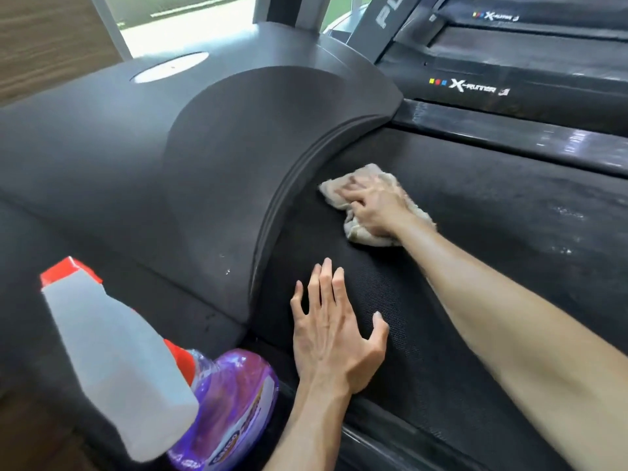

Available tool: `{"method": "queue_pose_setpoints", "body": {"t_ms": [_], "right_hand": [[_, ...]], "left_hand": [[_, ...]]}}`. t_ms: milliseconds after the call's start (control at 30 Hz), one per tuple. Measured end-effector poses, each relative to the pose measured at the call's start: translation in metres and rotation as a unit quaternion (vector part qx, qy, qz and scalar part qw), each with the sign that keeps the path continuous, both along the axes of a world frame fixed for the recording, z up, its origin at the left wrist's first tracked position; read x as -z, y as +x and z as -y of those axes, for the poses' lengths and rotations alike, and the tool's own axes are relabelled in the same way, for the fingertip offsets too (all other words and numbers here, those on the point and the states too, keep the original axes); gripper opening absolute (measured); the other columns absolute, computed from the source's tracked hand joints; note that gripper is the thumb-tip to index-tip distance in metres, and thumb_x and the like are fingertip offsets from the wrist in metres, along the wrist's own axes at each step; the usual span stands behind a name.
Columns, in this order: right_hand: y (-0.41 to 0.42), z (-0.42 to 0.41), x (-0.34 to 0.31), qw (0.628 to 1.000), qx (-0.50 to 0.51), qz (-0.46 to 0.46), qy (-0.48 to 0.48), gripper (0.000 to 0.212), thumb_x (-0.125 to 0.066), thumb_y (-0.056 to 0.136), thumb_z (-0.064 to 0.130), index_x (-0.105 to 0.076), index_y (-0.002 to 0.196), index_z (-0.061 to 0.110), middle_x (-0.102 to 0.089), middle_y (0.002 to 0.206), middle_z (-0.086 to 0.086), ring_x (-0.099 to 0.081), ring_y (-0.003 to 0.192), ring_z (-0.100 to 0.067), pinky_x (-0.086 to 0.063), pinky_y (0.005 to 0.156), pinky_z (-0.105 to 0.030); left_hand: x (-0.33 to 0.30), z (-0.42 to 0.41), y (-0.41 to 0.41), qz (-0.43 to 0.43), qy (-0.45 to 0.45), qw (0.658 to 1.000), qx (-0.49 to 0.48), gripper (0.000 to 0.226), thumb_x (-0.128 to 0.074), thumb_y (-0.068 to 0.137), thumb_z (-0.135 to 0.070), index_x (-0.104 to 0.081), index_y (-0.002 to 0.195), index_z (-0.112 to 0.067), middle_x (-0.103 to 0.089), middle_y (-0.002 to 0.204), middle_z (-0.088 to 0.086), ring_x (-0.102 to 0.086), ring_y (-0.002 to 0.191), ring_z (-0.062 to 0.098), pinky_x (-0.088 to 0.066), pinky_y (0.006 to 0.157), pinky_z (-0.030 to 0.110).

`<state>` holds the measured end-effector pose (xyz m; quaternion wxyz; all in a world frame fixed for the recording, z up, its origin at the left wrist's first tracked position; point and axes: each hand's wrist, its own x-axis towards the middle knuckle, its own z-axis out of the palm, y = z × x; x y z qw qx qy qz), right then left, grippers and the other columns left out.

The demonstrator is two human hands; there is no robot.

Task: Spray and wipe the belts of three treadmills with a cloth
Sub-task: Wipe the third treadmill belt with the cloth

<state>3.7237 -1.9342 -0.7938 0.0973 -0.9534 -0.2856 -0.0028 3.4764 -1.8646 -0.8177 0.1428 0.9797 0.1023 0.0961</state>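
A beige cloth (360, 234) lies bunched on the black treadmill belt (492, 232), close to the curved edge of the motor cover (221, 158). My right hand (375, 205) presses down on the cloth with its fingers curled into it. My left hand (334, 331) rests flat on the belt nearer to me, fingers spread, holding nothing. A spray bottle (217, 402) with purple liquid, a white trigger head and red parts stands at the lower left beside the belt, untouched.
A second treadmill (509, 90) marked X-Runner stands to the right, and a third one (530, 18) behind it. A glossy side rail (509, 134) borders the belt on the far side. A wood-panel wall (44, 39) is at the upper left.
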Motion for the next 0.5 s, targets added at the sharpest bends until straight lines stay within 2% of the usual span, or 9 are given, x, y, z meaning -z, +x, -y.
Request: {"method": "queue_pose_setpoints", "body": {"t_ms": [100,167,200,267,367,433,500], "right_hand": [[-0.034,0.003,0.004,0.992,-0.123,-0.037,0.012,0.053,-0.035,0.096,0.041,-0.058,0.143,0.042,-0.037,0.165,0.006,-0.021,0.156,-0.021,-0.007,0.128,-0.045],[-0.045,0.038,0.011,0.979,-0.192,-0.050,0.045,0.057,-0.035,0.089,0.042,-0.067,0.136,0.033,-0.045,0.159,0.000,-0.029,0.152,-0.019,-0.013,0.128,-0.043],[-0.044,0.058,0.012,0.978,-0.193,-0.048,0.061,0.056,-0.037,0.088,0.040,-0.069,0.134,0.030,-0.047,0.157,-0.001,-0.031,0.150,-0.018,-0.014,0.127,-0.041],[-0.029,0.081,0.008,0.987,-0.131,-0.059,0.069,0.055,-0.039,0.089,0.039,-0.068,0.135,0.029,-0.046,0.158,-0.002,-0.031,0.151,-0.018,-0.011,0.128,-0.037],[0.016,0.062,0.005,0.999,-0.004,-0.052,0.010,0.049,-0.037,0.100,0.037,-0.061,0.142,0.037,-0.040,0.163,0.002,-0.029,0.153,-0.022,-0.011,0.127,-0.039],[0.034,0.027,0.005,0.998,0.020,-0.046,-0.027,0.056,-0.025,0.094,0.047,-0.055,0.142,0.049,-0.038,0.164,0.004,-0.030,0.150,-0.024,-0.017,0.125,-0.045],[0.034,-0.008,0.006,0.999,-0.004,-0.022,-0.038,0.059,-0.022,0.089,0.048,-0.054,0.139,0.052,-0.037,0.163,0.007,-0.030,0.148,-0.024,-0.018,0.125,-0.045]], "left_hand": [[0.001,0.001,0.001,-0.004,-0.001,1.000,0.000,0.084,-0.035,0.086,-0.064,-0.029,0.154,-0.014,-0.016,0.167,0.002,-0.008,0.156,0.017,-0.006,0.124,0.047],[0.000,0.001,-0.001,-0.003,-0.005,1.000,-0.003,0.084,-0.037,0.086,-0.063,-0.031,0.153,-0.014,-0.019,0.166,0.002,-0.010,0.155,0.018,-0.007,0.124,0.048],[0.000,0.001,0.000,0.002,-0.007,1.000,-0.002,0.084,-0.038,0.086,-0.063,-0.032,0.153,-0.013,-0.020,0.166,0.003,-0.011,0.155,0.019,-0.007,0.124,0.048],[0.000,0.001,-0.001,-0.003,-0.008,1.000,-0.002,0.083,-0.038,0.086,-0.062,-0.031,0.154,-0.013,-0.019,0.166,0.003,-0.010,0.155,0.019,-0.006,0.124,0.048],[-0.003,0.002,-0.001,-0.007,-0.004,1.000,0.002,0.083,-0.036,0.088,-0.063,-0.028,0.155,-0.014,-0.016,0.167,0.002,-0.006,0.156,0.018,-0.004,0.124,0.048],[-0.004,0.002,-0.001,-0.005,-0.007,1.000,0.001,0.083,-0.036,0.088,-0.062,-0.027,0.155,-0.015,-0.015,0.167,0.002,-0.005,0.156,0.017,-0.004,0.124,0.048],[-0.003,0.001,0.000,-0.003,-0.006,1.000,0.000,0.082,-0.036,0.088,-0.061,-0.028,0.155,-0.014,-0.016,0.167,0.003,-0.005,0.156,0.018,-0.004,0.124,0.048]]}}
